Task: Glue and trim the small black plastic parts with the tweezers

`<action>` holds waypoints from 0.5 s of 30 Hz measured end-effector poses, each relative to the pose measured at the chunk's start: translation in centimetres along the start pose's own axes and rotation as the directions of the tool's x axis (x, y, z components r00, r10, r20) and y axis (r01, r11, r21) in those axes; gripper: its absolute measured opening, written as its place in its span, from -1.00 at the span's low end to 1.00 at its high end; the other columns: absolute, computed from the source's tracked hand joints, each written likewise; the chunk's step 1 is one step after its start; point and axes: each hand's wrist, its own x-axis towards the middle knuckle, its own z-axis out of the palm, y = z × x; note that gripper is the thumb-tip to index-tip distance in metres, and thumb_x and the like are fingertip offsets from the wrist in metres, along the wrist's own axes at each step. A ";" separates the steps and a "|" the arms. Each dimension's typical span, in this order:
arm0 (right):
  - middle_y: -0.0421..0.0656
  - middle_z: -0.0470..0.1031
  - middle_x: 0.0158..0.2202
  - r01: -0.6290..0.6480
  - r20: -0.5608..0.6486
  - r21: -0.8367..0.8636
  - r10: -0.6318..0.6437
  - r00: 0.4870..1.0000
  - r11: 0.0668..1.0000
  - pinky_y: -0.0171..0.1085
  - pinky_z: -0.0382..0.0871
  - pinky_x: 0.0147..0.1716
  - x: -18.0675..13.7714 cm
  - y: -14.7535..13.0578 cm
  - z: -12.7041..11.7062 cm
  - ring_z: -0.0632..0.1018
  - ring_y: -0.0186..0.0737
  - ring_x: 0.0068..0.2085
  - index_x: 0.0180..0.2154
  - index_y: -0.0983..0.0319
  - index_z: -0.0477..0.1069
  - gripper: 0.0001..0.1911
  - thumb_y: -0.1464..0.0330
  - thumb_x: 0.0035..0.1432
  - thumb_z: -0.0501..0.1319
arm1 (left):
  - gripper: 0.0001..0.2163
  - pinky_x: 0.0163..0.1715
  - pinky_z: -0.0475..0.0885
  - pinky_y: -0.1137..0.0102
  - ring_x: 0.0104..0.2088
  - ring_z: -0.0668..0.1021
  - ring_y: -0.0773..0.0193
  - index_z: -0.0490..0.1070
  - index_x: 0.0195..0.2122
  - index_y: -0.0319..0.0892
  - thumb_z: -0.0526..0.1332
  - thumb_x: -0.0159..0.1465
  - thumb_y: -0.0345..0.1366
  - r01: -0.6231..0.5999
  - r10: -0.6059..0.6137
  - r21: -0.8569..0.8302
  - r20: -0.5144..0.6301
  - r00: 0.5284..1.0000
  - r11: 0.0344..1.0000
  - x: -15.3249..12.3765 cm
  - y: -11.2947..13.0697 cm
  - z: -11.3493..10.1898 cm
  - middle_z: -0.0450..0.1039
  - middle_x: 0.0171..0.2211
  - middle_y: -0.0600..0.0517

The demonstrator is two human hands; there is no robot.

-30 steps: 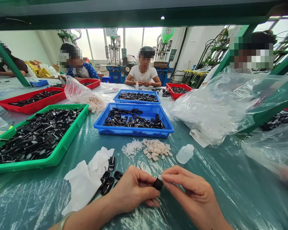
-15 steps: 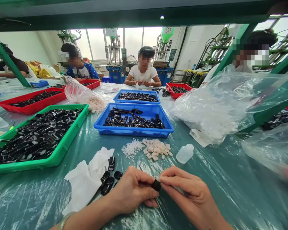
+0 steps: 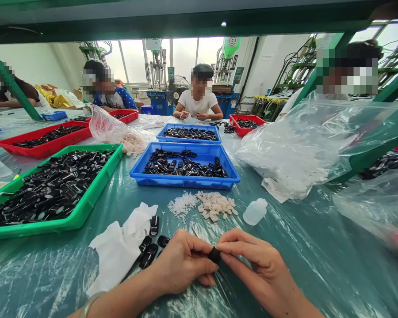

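Note:
A small black plastic part (image 3: pixel 215 255) is pinched between the thumb and fingers of my left hand (image 3: pixel 182 263), low in the middle of the view. The fingertips of my right hand (image 3: pixel 257 260) press together at its right edge; whether a tiny piece lies between them is hidden. Left of my hands several glossy black plastic parts (image 3: pixel 149 256) lie by a crumpled white cloth (image 3: pixel 114 249). Beyond my hands are a pile of cream-coloured small pieces (image 3: pixel 215 206), a heap of thin white bits (image 3: pixel 182 204) and a translucent squeeze bottle (image 3: pixel 255 212) lying tilted.
Blue trays (image 3: pixel 185 182) and a green tray (image 3: pixel 82 216) hold many black parts. Red trays (image 3: pixel 41 152) stand farther back. A clear bag (image 3: pixel 292 150) of white pieces bulges at the right. Green frame bars cross overhead. Several people (image 3: pixel 199 99) sit around the plastic-covered table.
Both hands and the black part have shifted very slightly left. The white speck seen earlier at my right fingertips is now hardly visible. Across the table, a co-worker's hands have moved apart.

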 end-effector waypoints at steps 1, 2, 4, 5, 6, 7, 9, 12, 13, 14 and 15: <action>-0.16 0.44 -0.40 -0.002 -0.004 0.008 0.002 1.000 1.000 -0.36 0.35 -0.40 0.0 0.0 0.0 0.49 -0.31 -0.39 -0.33 0.19 0.49 -0.80 0.49 0.15 0.10 | -0.90 -0.53 0.39 0.50 -0.59 0.48 0.34 0.42 -0.60 -0.29 0.22 -0.02 -0.36 0.001 -0.001 0.000 -0.003 1.000 1.000 0.0 -0.1 0.0 0.34 -0.70 0.09; -0.15 0.44 -0.40 -0.006 -0.006 0.014 0.006 1.000 1.000 -0.35 0.35 -0.40 0.0 0.1 0.1 0.48 -0.30 -0.38 -0.33 0.19 0.49 -0.80 0.48 0.15 0.10 | -0.90 -0.53 0.39 0.49 -0.59 0.49 0.34 0.43 -0.59 -0.30 0.23 -0.02 -0.36 0.004 -0.004 -0.003 -0.005 1.000 1.000 0.1 -0.1 -0.1 0.34 -0.70 0.09; -0.14 0.43 -0.40 -0.011 -0.004 0.027 0.012 1.000 1.000 -0.33 0.36 -0.39 0.0 0.1 0.2 0.48 -0.28 -0.38 -0.33 0.20 0.49 -0.81 0.47 0.15 0.09 | -0.91 -0.52 0.39 0.49 -0.58 0.50 0.33 0.46 -0.56 -0.31 0.23 -0.03 -0.37 0.015 -0.015 -0.018 0.003 1.000 1.000 0.3 -0.4 -0.1 0.37 -0.68 0.08; -0.14 0.43 -0.40 -0.008 0.004 0.040 0.008 1.000 0.999 -0.32 0.36 -0.38 -0.1 0.1 0.2 0.48 -0.28 -0.37 -0.33 0.21 0.49 -0.81 0.47 0.15 0.09 | -0.91 -0.51 0.39 0.48 -0.57 0.50 0.33 0.48 -0.54 -0.31 0.24 -0.03 -0.38 0.020 -0.020 -0.034 0.014 1.000 0.999 0.3 -0.5 -0.1 0.39 -0.66 0.07; -0.13 0.43 -0.39 -0.001 0.015 0.060 0.000 1.000 0.998 -0.32 0.37 -0.37 -0.1 0.1 0.3 0.48 -0.28 -0.37 -0.33 0.21 0.48 -0.81 0.46 0.15 0.09 | -0.91 -0.50 0.39 0.49 -0.56 0.50 0.34 0.49 -0.52 -0.31 0.24 -0.04 -0.39 0.021 -0.020 -0.053 0.030 0.999 0.998 0.4 -0.6 -0.1 0.41 -0.64 0.06; -0.13 0.44 -0.38 0.008 0.027 0.084 -0.010 1.000 0.996 -0.32 0.37 -0.36 -0.1 0.1 0.4 0.48 -0.28 -0.36 -0.32 0.21 0.48 -0.80 0.46 0.16 0.08 | -0.90 -0.49 0.40 0.49 -0.56 0.50 0.34 0.51 -0.50 -0.31 0.25 -0.05 -0.40 0.021 -0.018 -0.077 0.044 0.999 0.997 0.5 -0.7 -0.1 0.43 -0.62 0.05; -0.13 0.45 -0.34 0.018 0.024 0.114 -0.020 0.999 0.993 -0.32 0.39 -0.33 -0.1 0.4 0.5 0.49 -0.28 -0.32 -0.29 0.20 0.47 -0.78 0.44 0.19 0.05 | -0.89 -0.46 0.40 0.48 -0.54 0.51 0.34 0.52 -0.49 -0.31 0.27 -0.08 -0.41 0.021 -0.015 -0.137 0.044 0.999 0.990 0.6 -0.8 0.0 0.46 -0.59 0.03; -0.12 0.45 -0.28 0.001 -0.080 -0.030 -0.004 0.997 1.000 -0.33 0.40 -0.31 0.0 1.6 0.7 0.50 -0.28 -0.29 -0.22 0.20 0.44 -0.76 0.44 0.23 0.00 | -0.89 -0.44 0.40 0.46 -0.48 0.55 0.26 0.51 -0.52 -0.31 0.32 -0.12 -0.41 0.023 -0.023 -0.200 0.002 1.000 0.980 0.7 -0.8 0.2 0.46 -0.58 0.02; -0.11 0.45 -0.27 0.003 -0.108 -0.122 -0.017 0.994 0.993 -0.33 0.40 -0.30 0.1 2.3 0.7 0.50 -0.28 -0.28 -0.18 0.20 0.42 -0.75 0.44 0.23 -0.01 | -0.89 -0.44 0.40 0.46 -0.48 0.55 0.24 0.50 -0.53 -0.32 0.33 -0.13 -0.41 0.020 -0.022 -0.210 -0.009 1.000 0.977 0.7 -0.8 0.2 0.46 -0.59 0.02; -0.10 0.44 -0.25 0.022 -0.102 -0.220 -0.045 0.994 0.975 -0.33 0.40 -0.28 0.2 2.9 0.8 0.49 -0.28 -0.26 -0.12 0.21 0.39 -0.73 0.45 0.23 -0.02 | -0.89 -0.45 0.40 0.45 -0.48 0.55 0.24 0.49 -0.54 -0.32 0.33 -0.13 -0.41 0.014 -0.017 -0.214 -0.015 1.000 0.977 0.7 -0.8 0.2 0.45 -0.60 0.02; -0.08 0.43 -0.23 0.031 -0.092 -0.269 -0.057 0.994 0.963 -0.31 0.40 -0.26 0.4 3.5 0.9 0.49 -0.27 -0.24 -0.08 0.22 0.37 -0.71 0.46 0.23 -0.03 | -0.89 -0.46 0.39 0.45 -0.49 0.55 0.24 0.49 -0.54 -0.32 0.33 -0.13 -0.42 0.006 -0.010 -0.213 -0.020 1.000 0.977 0.7 -0.9 0.2 0.44 -0.62 0.03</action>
